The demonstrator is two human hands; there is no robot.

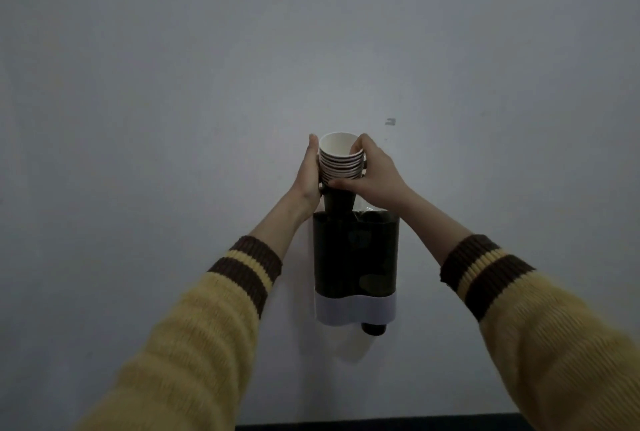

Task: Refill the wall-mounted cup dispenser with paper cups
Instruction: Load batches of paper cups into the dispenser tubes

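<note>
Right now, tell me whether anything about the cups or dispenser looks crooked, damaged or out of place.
Nothing stands out. The cup stack juts from the left tube of the dispenser, gripped by the left hand and right hand, mid-loading. Only a small grey mark blemishes the wall.

From my feed this looks like an indoor drinks corner, the kind found in an office or shared pantry, though I cannot tell which; a plain, pale painted wall (pixel 173 84) fills almost the whole view. Fixed to it at about 5 o'clock from centre is a dark cup dispenser (pixel 356 257) with a white base band, and a stack of paper cups (pixel 341 160) stands at its top, near 12 o'clock. A dark strip (pixel 381 426) runs along the frame edge at 6 o'clock, and a small grey mark (pixel 390 121) sits on the paint between 1 and 2 o'clock.
</note>
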